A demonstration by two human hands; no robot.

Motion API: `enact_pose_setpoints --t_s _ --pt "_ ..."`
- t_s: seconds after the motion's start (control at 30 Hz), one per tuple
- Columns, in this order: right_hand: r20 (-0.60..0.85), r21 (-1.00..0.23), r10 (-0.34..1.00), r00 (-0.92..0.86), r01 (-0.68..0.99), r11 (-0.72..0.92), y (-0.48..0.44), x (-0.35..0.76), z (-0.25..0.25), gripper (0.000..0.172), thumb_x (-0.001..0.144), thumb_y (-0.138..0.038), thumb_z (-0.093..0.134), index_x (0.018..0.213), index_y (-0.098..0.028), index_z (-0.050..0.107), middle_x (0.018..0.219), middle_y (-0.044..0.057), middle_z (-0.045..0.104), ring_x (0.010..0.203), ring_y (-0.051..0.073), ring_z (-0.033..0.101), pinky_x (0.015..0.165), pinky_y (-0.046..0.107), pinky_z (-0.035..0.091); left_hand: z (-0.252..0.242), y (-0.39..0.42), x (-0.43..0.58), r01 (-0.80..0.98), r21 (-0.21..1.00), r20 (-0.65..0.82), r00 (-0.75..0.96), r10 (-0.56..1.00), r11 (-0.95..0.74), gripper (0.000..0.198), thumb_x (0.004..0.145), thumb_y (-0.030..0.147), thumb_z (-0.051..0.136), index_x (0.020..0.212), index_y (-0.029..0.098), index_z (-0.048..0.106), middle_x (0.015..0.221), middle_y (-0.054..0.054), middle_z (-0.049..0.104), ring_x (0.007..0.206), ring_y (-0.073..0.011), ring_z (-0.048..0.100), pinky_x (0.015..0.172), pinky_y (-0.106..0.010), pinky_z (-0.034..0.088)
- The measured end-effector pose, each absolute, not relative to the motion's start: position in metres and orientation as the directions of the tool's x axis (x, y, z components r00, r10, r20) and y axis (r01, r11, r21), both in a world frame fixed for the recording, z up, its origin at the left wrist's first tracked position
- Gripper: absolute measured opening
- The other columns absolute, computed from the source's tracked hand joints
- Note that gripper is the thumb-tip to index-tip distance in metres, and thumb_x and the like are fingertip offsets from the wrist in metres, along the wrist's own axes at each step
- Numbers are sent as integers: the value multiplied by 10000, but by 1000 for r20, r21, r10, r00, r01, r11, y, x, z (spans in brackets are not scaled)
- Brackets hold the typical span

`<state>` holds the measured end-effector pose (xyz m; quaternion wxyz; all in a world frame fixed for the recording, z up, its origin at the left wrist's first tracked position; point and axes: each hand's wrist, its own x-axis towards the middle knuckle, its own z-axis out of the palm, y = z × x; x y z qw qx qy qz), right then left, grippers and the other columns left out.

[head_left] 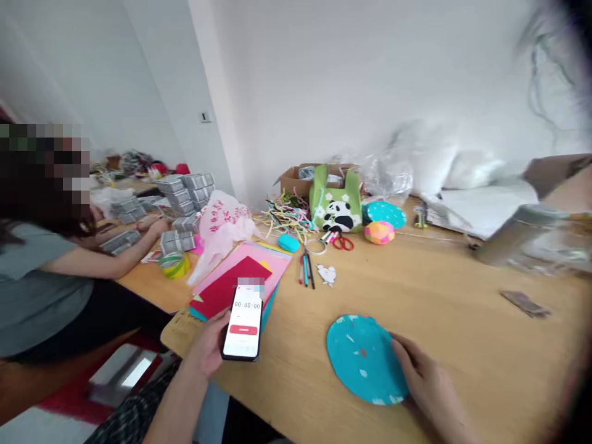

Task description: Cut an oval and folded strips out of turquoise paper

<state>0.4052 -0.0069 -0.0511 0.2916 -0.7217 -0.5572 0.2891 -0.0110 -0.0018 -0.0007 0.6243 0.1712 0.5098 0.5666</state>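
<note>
Tape roll, yellow-and-green, ring-shaped, beyond and left of the left hand; stacked red and pink flat sheets, just beyond that hand, which grasps a black rectangular smartphone, lit white screen reading 00:00:00; slim red, blue and black pens, beyond and between both hands; turquoise round flat fabric-like piece, pale-marked, its right edge gripped by the right hand; silver metallic cylinder, beyond and right of the right hand.

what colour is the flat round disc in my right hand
The flat round disc is teal with pale patches; head view.
</note>
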Motion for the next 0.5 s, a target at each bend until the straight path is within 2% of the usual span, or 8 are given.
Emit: enact_pose_setpoints --t_s 0.23,0.4,0.5 --pt "-57 -759 976 211 626 -180 -3 412 -62 568 797 -652 406 1090 -241 667 1156 62 708 1104 306 636 856 382 529 -11 1 -73 -450 851 -466 -410 784 271 277 769 144 700 1043 111 674 889 -105 755 729 -248 731 638 -339 590" --pt "-51 -781 975 218 600 -175 -4 413 -64 554 782 -655 435 1082 -250 664 1142 59 713 1090 305 644 843 387 538 -15 8 -94 -439 847 -494 -439 750 300 297 827 229 655 1093 97 647 824 -119 749 699 -262 727 627 -379 588" --pt "-48 -784 970 239 592 -185 -4 412 -63 547 773 -649 444 1065 -246 670 1150 66 710 1094 310 642 838 392 541 -14 10 -103 -401 859 -489 -459 741 318 293 848 274 629 1080 97 658 805 -127 747 676 -258 722 594 -364 577"
